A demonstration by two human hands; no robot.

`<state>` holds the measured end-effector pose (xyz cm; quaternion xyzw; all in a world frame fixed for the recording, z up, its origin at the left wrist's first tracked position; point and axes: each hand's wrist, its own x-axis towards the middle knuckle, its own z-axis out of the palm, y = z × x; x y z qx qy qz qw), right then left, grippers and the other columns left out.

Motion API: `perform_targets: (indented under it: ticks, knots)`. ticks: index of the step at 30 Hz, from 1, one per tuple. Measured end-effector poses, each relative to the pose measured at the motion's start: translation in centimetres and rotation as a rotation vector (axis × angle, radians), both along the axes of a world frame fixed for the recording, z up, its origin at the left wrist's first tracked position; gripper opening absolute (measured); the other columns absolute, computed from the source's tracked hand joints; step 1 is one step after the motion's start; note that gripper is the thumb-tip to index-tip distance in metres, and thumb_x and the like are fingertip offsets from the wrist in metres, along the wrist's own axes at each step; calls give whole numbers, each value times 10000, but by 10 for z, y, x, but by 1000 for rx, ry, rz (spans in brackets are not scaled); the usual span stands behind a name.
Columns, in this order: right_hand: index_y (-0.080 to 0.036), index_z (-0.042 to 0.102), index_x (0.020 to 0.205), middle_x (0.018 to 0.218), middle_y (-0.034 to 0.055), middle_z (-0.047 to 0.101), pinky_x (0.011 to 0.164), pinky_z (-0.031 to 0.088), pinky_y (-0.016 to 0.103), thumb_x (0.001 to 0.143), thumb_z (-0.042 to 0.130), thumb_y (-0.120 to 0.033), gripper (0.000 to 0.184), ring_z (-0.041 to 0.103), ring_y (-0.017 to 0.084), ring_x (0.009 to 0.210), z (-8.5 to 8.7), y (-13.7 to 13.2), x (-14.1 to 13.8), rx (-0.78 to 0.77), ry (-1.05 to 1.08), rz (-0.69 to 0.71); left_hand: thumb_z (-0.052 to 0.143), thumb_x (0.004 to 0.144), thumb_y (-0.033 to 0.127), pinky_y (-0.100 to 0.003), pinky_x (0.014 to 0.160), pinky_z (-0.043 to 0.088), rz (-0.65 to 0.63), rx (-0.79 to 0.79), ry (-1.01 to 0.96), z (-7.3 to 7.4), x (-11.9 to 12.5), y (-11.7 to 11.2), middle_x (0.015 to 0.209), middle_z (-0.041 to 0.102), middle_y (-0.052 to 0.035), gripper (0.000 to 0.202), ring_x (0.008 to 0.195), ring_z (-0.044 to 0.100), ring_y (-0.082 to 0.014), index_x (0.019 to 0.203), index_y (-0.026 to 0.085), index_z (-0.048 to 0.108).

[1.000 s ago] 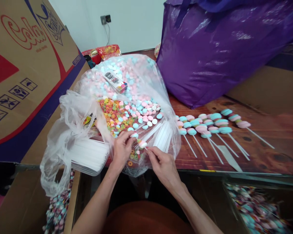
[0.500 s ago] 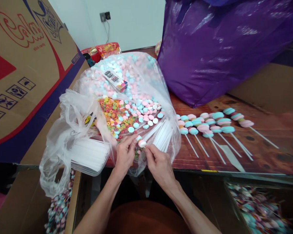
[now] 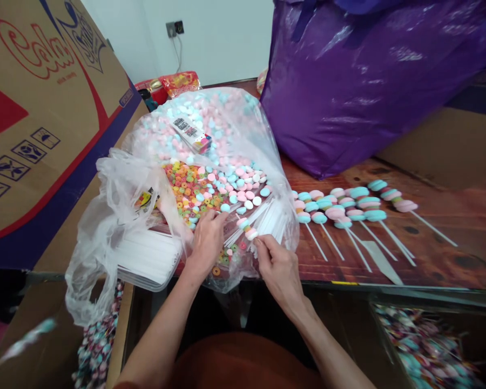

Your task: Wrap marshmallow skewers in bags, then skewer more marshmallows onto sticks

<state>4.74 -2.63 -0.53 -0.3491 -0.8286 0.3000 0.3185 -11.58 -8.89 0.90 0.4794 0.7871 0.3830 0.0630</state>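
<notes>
My right hand (image 3: 278, 265) pinches the lower end of a candy skewer (image 3: 243, 222), with pink, blue and white marshmallows and gummy rings threaded on it and its tip pointing up and left. My left hand (image 3: 206, 237) is at the near edge of the candy pile, fingers curled together beside a blue marshmallow (image 3: 225, 207); what lies between its fingertips is hidden. Behind it are loose gummy rings (image 3: 186, 186) and pink, blue and white marshmallows (image 3: 249, 183) in an open clear plastic bag (image 3: 263, 129). White sticks (image 3: 273, 221) lie fanned out on the bag's right side.
Finished-looking marshmallow skewers (image 3: 360, 205) lie in rows at right. A tub of white sticks (image 3: 149, 256) stands at left under a crumpled bag (image 3: 105, 216). A carton (image 3: 44, 135) and a purple bag (image 3: 360, 81) flank the table. A blurred wrapped candy (image 3: 32, 335) shows at lower left.
My left hand has let go of the skewer and moved up toward the loose marshmallows. The right hand has shifted right with the skewer. A blurred wrapped candy has appeared at lower left.
</notes>
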Motion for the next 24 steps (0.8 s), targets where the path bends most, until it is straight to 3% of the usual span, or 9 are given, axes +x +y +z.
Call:
perform_targets:
  ticks: [5, 9, 14, 20, 24]
  knots:
    - [-188, 644, 794, 550, -40, 497, 515, 355, 231, 983, 448, -264, 282, 451, 117, 460, 0, -1, 1, -18, 34, 5, 513, 866, 53, -311, 760, 440, 21, -77, 102, -7, -6, 10, 866, 543, -61, 239, 809, 544, -213, 845, 210, 692]
    - [-189, 640, 788, 549, -43, 484, 503, 352, 225, 981, 452, -279, 284, 440, 115, 464, 1, -2, 1, -50, 58, 6, 559, 858, 81, -304, 774, 454, -6, -17, -20, -8, -13, 3, 930, 574, -57, 149, 859, 572, -203, 875, 196, 653]
    - [-189, 642, 799, 550, -46, 493, 477, 336, 220, 978, 464, -301, 276, 422, 110, 456, 1, -1, 3, -107, 83, -3, 593, 866, 138, -283, 742, 449, -49, -29, -131, 3, -13, -15, 855, 604, -19, 89, 781, 574, -165, 834, 196, 652]
    - [-179, 646, 790, 554, -48, 480, 485, 343, 218, 973, 477, -301, 277, 427, 106, 464, 0, -2, 2, -103, 82, 0, 556, 886, 130, -335, 864, 465, -89, -100, -102, -1, -7, -15, 922, 637, -52, 155, 947, 601, -214, 888, 196, 696]
    - [-183, 648, 795, 577, -39, 513, 500, 363, 217, 976, 469, -296, 278, 446, 110, 482, 1, -2, 2, -101, 79, 6, 531, 883, 97, -352, 913, 463, -129, -121, -21, -10, -7, -10, 998, 624, -70, 286, 1011, 581, -225, 1085, 202, 704]
